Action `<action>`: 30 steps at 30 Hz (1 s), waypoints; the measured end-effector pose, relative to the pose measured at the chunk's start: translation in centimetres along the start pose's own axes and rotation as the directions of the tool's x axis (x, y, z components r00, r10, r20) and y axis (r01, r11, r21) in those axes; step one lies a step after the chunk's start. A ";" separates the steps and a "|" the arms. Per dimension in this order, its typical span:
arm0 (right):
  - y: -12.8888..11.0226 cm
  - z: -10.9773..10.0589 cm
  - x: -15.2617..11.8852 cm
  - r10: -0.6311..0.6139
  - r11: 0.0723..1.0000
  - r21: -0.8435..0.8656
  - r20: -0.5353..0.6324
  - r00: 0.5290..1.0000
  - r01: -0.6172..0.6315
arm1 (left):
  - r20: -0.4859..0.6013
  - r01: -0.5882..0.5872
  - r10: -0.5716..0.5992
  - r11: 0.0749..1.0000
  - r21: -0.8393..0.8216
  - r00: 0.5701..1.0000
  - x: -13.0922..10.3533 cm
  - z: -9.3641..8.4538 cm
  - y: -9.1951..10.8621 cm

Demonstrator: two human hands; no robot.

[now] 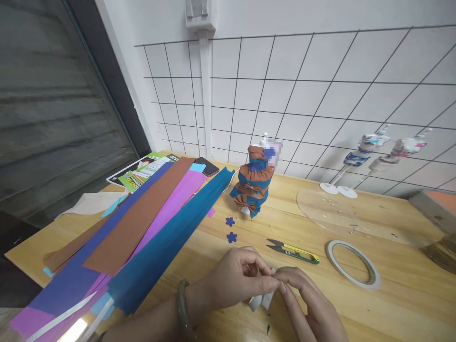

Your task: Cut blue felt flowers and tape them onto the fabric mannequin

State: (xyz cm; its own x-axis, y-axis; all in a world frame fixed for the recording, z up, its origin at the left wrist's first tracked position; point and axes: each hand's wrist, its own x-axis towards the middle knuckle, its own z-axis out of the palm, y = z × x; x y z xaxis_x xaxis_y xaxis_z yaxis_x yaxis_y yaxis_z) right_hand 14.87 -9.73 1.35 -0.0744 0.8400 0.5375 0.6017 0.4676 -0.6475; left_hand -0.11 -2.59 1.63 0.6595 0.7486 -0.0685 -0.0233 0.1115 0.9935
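My left hand (245,280), with a bangle (183,308) on its wrist, is closed in a pinch. Its thumb and fingertips meet those of my right hand (309,299), which is pinched too. What sits between the fingertips is too small and covered to name. White strips (268,300) show just under the fingers, partly hidden. Beyond the hands are two blue paper flowers (231,237), thread snips (295,251) with yellow and green handles, and a roll of tape (352,263) to the right.
A small dress form (254,180) in brown and teal ruffled paper stands near the wall. Coloured paper sheets (142,223) cover the left, beside a phone (207,166). Two decorated figures on stands (358,152), a clear disc (324,209) and a box (434,213) are right.
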 end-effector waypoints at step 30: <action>-0.8 0.0 -0.1 0.364 0.901 0.229 0.057 0.930 -0.367 | 0.015 -0.060 0.058 0.974 0.219 0.998 -0.6 0.4 1.0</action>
State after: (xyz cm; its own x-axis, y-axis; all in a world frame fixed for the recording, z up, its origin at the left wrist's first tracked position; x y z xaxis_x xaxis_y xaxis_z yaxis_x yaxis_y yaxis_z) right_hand 14.38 -10.17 1.85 0.1050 0.9668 0.2331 0.3876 0.1761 -0.9049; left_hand -0.24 -3.23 2.70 0.6685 0.7436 -0.0090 0.1021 -0.0798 0.9916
